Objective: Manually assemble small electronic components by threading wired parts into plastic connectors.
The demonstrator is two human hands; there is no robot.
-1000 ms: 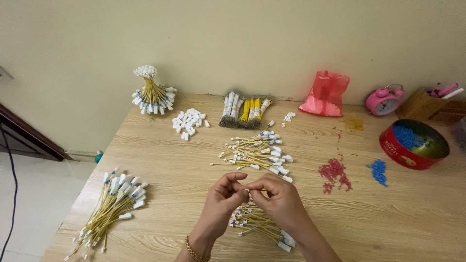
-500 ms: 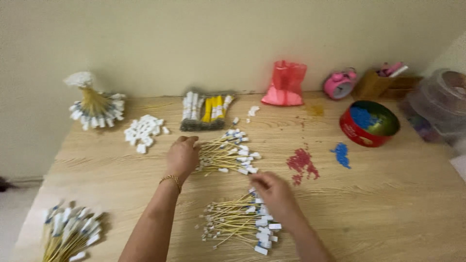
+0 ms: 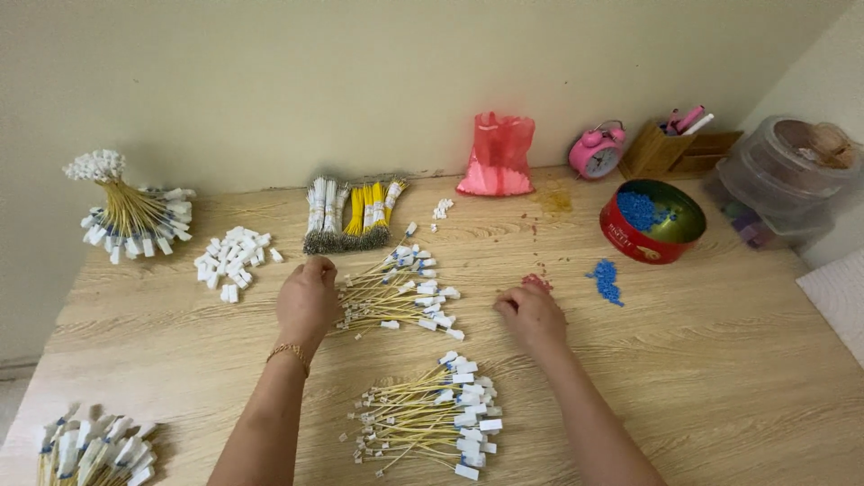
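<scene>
My left hand [image 3: 307, 300] rests on the wooden table [image 3: 720, 360] at the left end of a loose pile of yellow wires with white connectors [image 3: 396, 292], its fingers curled at the wire tips; whether it grips one I cannot tell. My right hand [image 3: 531, 312] hovers over a small heap of red beads [image 3: 536, 282], fingers bent downward over them. A second pile of the same yellow wires [image 3: 432, 416] lies near me, between my forearms.
Loose white connectors [image 3: 231, 259] lie at the left, near a tied wire bundle [image 3: 126, 216]. Bundled white and yellow wires [image 3: 351, 216], a red bag [image 3: 498, 155], a pink alarm clock [image 3: 595, 153], a red tin of blue beads [image 3: 652, 220], blue beads [image 3: 605, 279] and clear tubs [image 3: 792, 175] line the back.
My hands, joined over the near wire pile a second ago, have separated: the left went to the far wire pile, the right moved out to the red beads. The view shifted right.
</scene>
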